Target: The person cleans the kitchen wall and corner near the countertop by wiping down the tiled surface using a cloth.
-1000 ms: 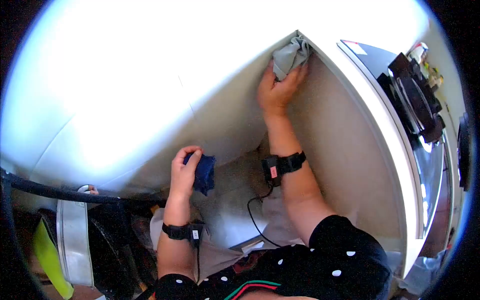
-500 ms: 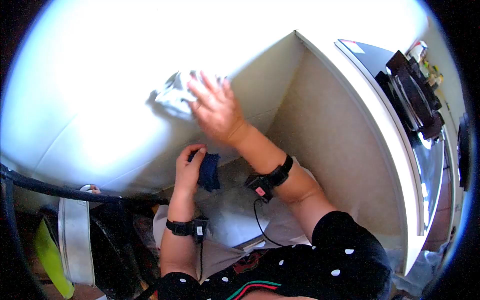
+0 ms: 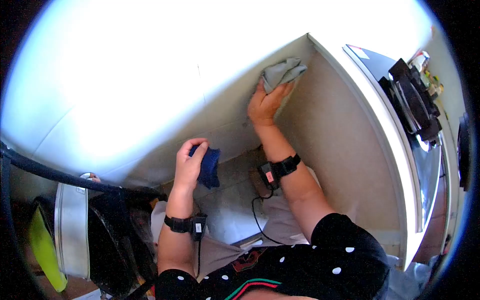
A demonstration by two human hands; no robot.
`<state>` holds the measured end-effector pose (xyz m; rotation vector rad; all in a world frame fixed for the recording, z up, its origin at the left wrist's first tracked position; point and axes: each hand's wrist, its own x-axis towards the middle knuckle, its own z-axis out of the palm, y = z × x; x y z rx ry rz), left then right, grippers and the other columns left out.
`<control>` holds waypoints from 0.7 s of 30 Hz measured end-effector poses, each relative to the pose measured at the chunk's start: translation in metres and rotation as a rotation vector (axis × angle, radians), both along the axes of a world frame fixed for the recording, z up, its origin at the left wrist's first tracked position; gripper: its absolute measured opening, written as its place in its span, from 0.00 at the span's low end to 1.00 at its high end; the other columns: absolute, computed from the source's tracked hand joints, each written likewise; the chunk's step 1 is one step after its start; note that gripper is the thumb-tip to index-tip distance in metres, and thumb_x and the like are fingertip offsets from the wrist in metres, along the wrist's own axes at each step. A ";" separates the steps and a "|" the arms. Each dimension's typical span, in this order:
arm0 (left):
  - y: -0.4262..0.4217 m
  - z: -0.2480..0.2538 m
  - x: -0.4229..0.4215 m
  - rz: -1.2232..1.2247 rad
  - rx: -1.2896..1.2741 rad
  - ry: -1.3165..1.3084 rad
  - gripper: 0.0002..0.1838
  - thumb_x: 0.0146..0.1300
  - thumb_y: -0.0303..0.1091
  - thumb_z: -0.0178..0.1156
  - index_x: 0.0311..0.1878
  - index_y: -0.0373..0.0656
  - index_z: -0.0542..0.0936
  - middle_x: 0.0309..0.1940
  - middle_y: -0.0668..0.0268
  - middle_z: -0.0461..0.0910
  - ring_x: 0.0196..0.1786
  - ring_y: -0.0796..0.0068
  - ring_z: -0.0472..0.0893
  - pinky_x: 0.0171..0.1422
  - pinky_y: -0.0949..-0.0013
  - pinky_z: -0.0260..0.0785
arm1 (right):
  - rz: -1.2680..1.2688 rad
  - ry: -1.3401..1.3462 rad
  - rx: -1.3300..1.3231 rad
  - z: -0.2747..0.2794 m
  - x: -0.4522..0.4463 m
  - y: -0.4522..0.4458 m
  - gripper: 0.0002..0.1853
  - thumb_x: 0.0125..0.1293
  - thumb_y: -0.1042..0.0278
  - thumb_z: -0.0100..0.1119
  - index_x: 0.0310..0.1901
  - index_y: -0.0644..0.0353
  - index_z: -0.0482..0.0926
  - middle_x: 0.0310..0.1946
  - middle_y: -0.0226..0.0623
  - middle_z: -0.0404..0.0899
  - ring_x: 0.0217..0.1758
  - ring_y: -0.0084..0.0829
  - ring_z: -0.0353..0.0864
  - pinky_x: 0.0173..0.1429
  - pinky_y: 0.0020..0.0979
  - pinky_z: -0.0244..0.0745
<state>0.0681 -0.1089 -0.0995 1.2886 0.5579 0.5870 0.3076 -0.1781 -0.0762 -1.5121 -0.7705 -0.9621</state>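
Note:
Near the inner corner of the tiled wall (image 3: 150,100), my right hand (image 3: 267,105) grips a crumpled grey-green cloth (image 3: 281,74). The cloth lies against the wall, close to the beige side panel (image 3: 340,135). My left hand (image 3: 189,162) is lower, in front of my lap, its thumb and fingers closed on a dark blue cloth (image 3: 209,167) that hangs down from them. Strong light washes out much of the wall's upper part.
A white-edged counter (image 3: 380,115) on the right bears a black stove grate (image 3: 415,100). At lower left stand a black tubular rail (image 3: 55,179), a silver metal pan (image 3: 72,230) and a lime-green item (image 3: 45,250). Cables hang from both wristbands.
My right hand has moved right with the grey-green cloth, from the brightly lit wall to near the corner. My left hand stays almost in place with the blue cloth.

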 end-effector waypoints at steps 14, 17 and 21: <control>-0.001 -0.003 0.005 0.002 -0.007 -0.007 0.09 0.63 0.31 0.60 0.43 0.38 0.79 0.36 0.69 0.80 0.39 0.82 0.76 0.44 0.78 0.67 | 0.014 0.052 0.072 0.002 -0.001 0.003 0.38 0.66 0.59 0.50 0.69 0.73 0.45 0.69 0.69 0.41 0.72 0.67 0.42 0.73 0.58 0.33; 0.000 -0.001 0.003 -0.017 0.012 0.013 0.09 0.64 0.32 0.59 0.44 0.39 0.79 0.40 0.66 0.80 0.42 0.79 0.77 0.48 0.76 0.70 | -0.037 -0.014 -0.011 0.009 -0.009 0.001 0.38 0.66 0.65 0.53 0.68 0.75 0.45 0.68 0.68 0.44 0.72 0.62 0.43 0.73 0.54 0.35; 0.001 0.005 0.000 0.022 -0.011 -0.010 0.09 0.64 0.32 0.59 0.44 0.39 0.79 0.40 0.66 0.80 0.41 0.79 0.77 0.46 0.76 0.70 | 0.015 -0.104 -0.096 0.032 -0.034 0.013 0.33 0.65 0.67 0.52 0.66 0.76 0.52 0.67 0.70 0.47 0.72 0.65 0.43 0.73 0.57 0.38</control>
